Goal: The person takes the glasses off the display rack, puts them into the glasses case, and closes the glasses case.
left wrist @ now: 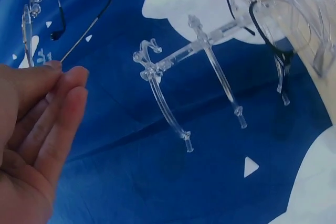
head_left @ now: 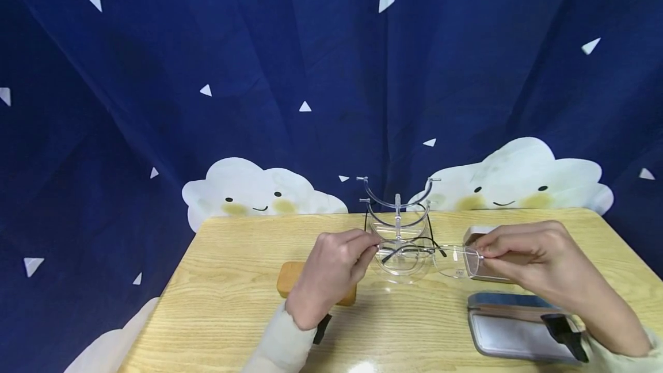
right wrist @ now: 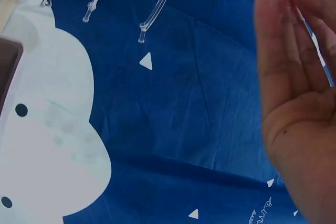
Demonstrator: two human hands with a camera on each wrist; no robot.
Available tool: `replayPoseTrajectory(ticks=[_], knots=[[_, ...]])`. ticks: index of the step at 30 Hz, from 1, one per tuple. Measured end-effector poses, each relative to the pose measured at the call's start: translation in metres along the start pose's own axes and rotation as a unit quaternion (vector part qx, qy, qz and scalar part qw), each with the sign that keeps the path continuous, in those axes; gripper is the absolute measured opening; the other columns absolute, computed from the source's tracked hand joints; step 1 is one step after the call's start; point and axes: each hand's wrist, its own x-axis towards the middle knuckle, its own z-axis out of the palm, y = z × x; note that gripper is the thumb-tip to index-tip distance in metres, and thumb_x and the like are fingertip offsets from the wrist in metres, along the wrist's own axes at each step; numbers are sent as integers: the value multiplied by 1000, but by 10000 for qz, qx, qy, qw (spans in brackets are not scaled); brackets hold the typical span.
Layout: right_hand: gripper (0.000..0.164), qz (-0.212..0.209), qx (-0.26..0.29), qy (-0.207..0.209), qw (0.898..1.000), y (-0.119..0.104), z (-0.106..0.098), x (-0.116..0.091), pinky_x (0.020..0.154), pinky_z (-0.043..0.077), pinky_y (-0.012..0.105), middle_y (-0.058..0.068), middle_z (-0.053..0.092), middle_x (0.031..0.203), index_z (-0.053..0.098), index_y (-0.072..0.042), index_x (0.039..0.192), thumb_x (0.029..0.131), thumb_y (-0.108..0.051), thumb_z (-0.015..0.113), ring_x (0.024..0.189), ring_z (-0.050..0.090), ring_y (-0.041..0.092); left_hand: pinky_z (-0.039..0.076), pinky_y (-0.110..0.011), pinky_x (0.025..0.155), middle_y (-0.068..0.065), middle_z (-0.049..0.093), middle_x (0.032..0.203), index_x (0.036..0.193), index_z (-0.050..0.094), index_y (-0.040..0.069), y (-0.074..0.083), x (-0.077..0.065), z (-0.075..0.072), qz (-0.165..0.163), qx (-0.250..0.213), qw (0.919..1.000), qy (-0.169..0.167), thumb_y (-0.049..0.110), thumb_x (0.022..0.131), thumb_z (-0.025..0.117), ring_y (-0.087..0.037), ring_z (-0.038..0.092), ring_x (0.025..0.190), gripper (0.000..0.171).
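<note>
Both hands hold one pair of thin metal-rimmed eyeglasses (head_left: 454,262) in front of a clear display stand (head_left: 397,219). The left hand (head_left: 334,269) pinches one end of the frame with thumb and fingertips. At the opposite end, the right hand (head_left: 546,258) pinches the frame in the same way. In the left wrist view, a dark-tipped temple (left wrist: 98,15) sticks out beyond the fingers. Another pair of glasses with black rims (left wrist: 266,36) sits on the stand's lower part. The right wrist view hides most of the held glasses behind the fingers.
An orange glasses case (head_left: 291,277) lies partly behind the left hand. On the right, an open grey case (head_left: 518,335) lies below the right wrist, and another case (head_left: 479,233) stands behind the right hand. A blue curtain (head_left: 331,62) hangs beyond the wooden table (head_left: 223,292).
</note>
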Motion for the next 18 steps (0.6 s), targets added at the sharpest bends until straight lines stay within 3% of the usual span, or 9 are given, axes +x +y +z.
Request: replayPoseTrajectory(ticks=[2,5,7,11,14,18], knots=[[51,130,-233,-73,9996,-2,-1,0,79,57,7,-8,79,95,79,-21,83,60,25,82,100,72,-8,60,-13,75,0,82,92,95,80,8,0,0,0,24,-189,9998,62,1,91,77,-8,78,81,9],[60,308,-623,-216,9973,-3,-2,-2,75,56,6,-12,79,94,78,-27,81,53,26,83,98,70,-12,59,-9,76,-3,82,92,94,80,6,-1,1,1,103,-496,9985,194,-2,89,77,-9,79,81,9],[62,340,-756,-264,9962,-2,-2,-4,74,56,6,-11,79,94,77,-30,82,52,24,84,98,70,-13,58,-8,77,-5,82,92,94,80,4,-2,1,3,224,-660,9971,312,-3,88,78,-10,79,81,9],[60,269,-489,-215,9982,4,0,-11,77,55,5,-9,80,97,79,-27,84,53,24,84,103,70,-11,59,-11,79,-8,82,92,94,80,1,-5,0,6,469,-983,9927,526,-5,86,78,-12,80,82,10],[56,182,-265,-188,9993,9,0,-14,81,55,5,-11,79,100,80,-23,85,55,24,83,105,70,-9,61,-14,80,-10,82,91,94,81,-1,-7,-1,7,544,-1295,9879,656,-7,85,77,-15,80,82,11],[55,144,-416,-272,9987,9,-2,-13,80,55,6,-16,78,100,80,-27,86,55,19,87,101,71,-10,61,-15,81,-13,82,90,93,81,-3,-8,0,9,581,-1642,9819,746,-9,85,77,-17,81,81,11]])
